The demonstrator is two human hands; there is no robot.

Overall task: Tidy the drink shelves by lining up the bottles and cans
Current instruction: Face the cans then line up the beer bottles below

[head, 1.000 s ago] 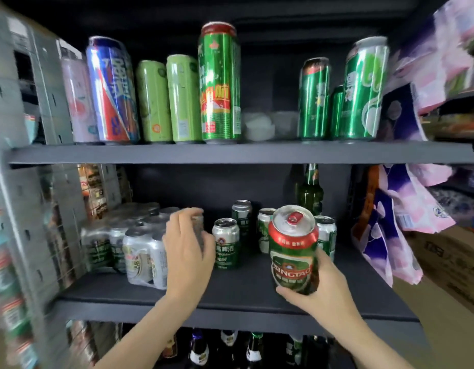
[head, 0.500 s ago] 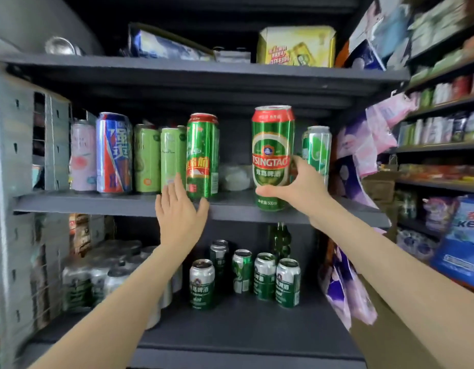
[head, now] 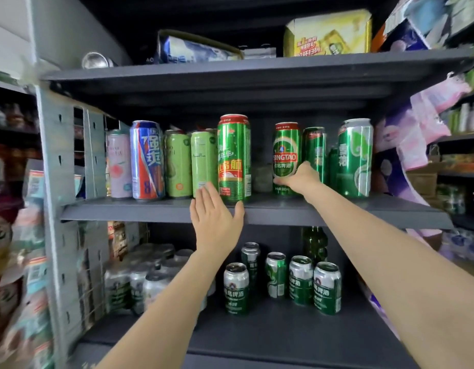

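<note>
Your right hand (head: pixel 301 179) wraps its fingers round the lower part of the Tsingtao can (head: pixel 286 155), which stands upright on the middle shelf (head: pixel 337 211), between the tall green can (head: pixel 234 158) and a slimmer green can (head: pixel 316 153). Your left hand (head: pixel 215 222) is flat, fingers straight and together, raised in front of the shelf edge just below the pale green can (head: pixel 203 161); you cannot tell whether it touches anything. Further left stand a blue can (head: pixel 146 159) and a pink can (head: pixel 119 163). On the lower shelf (head: pixel 283 334), short green cans (head: pixel 301 279) stand in a loose group beside a wrapped pack (head: pixel 140 275).
</note>
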